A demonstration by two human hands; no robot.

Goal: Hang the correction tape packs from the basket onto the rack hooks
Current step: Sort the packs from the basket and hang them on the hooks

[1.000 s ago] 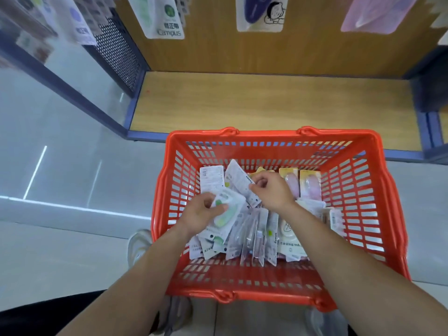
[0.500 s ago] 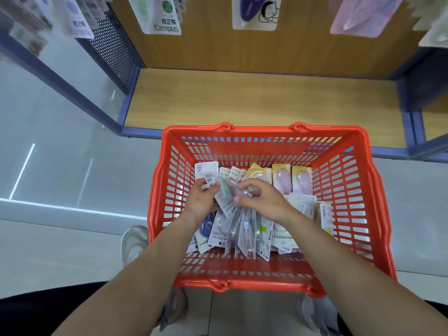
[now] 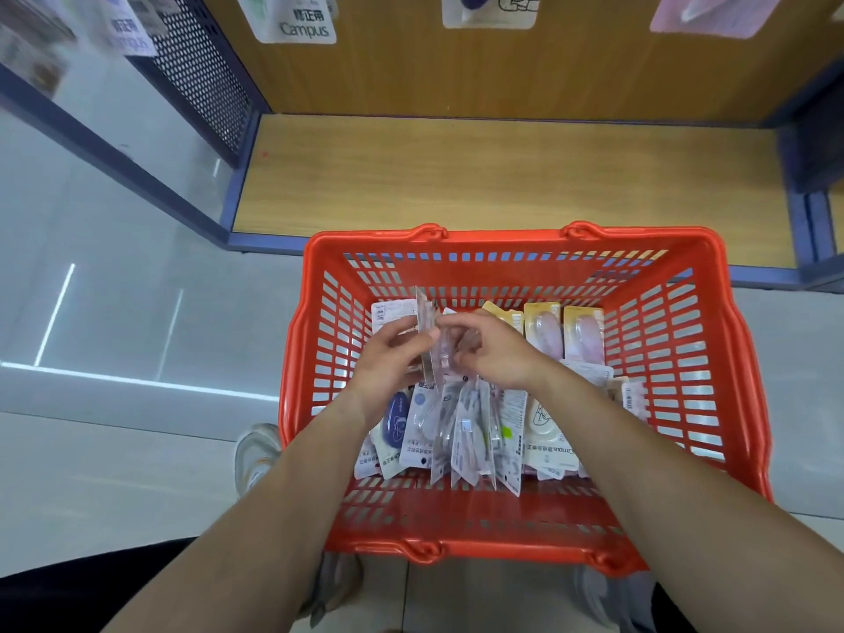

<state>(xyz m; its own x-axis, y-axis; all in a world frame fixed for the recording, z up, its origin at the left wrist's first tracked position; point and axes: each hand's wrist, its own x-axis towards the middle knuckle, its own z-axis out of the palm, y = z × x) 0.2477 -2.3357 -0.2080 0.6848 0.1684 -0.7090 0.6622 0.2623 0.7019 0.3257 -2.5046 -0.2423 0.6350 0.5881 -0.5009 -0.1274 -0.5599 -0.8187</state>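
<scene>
Pulling one correction tape pack (image 3: pixel 428 326) from the basket (image 3: pixel 502 237).
My left grip (image 3: pixel 393 354) and right grip (image 3: pixel 495 354) both pinch it edge-up; next, lift it clear toward a rack hook.

Glossy plastic basket (image 3: pixel 749 404), matt wood shelf (image 3: pixel 502 175), perforated metal panel (image 3: pixel 201 70).
</scene>
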